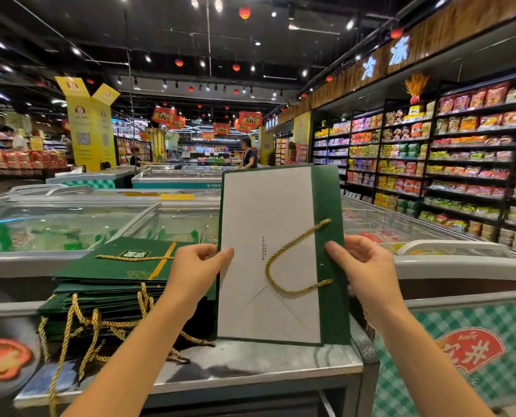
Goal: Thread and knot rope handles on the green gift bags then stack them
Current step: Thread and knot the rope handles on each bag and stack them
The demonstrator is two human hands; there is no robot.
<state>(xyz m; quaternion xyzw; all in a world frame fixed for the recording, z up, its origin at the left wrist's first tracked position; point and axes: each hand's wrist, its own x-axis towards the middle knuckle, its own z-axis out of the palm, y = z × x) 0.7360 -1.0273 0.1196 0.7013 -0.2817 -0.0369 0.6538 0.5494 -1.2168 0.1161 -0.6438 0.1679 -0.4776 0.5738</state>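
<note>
Hands L & R grip upright green bag w/ rope handle.

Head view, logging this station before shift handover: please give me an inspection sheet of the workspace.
Surface: grey counter, bare at the front edge.
Job's things: flat green gift bag held upright on the counter, white panel facing the camera, gold rope handle looped across it; stack of green bags on the left, rope handles trailing over the edge.
Clutter: nothing seen.
Grippers: left hand pinches the bag's left edge; right hand holds its right edge.
Cables: nothing seen.
Surroundings: glass-topped freezers, stocked shelves, shoppers in the distance.
</note>
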